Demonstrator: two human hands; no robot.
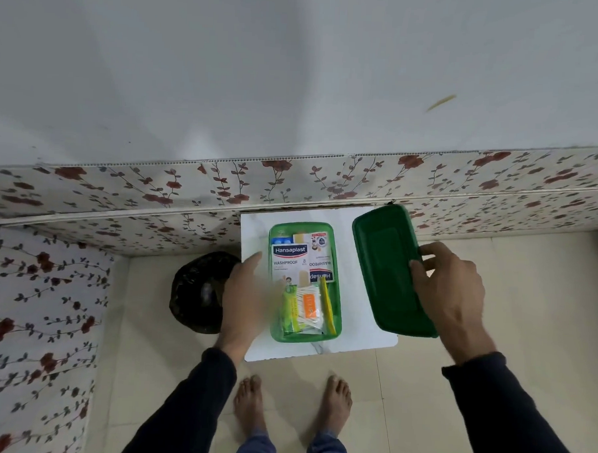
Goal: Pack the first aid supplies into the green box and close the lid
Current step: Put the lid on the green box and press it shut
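Note:
The green box (337,306) stands open on a small white table (354,345). Inside lie two Hansaplast plaster packs (289,260), a bag of cotton swabs (309,309), a green sachet (290,311) and a yellow strip (328,306). My left hand (244,299) rests against the box's left side, fingers spread, holding nothing. My right hand (449,287) grips the dark green lid (388,268) by its right edge; the lid is tilted, to the right of the box.
A black plastic bag (195,290) sits on the floor left of the table. A floral-patterned ledge (155,199) runs behind the table against a white wall. My bare feet (293,407) stand on beige tiles in front.

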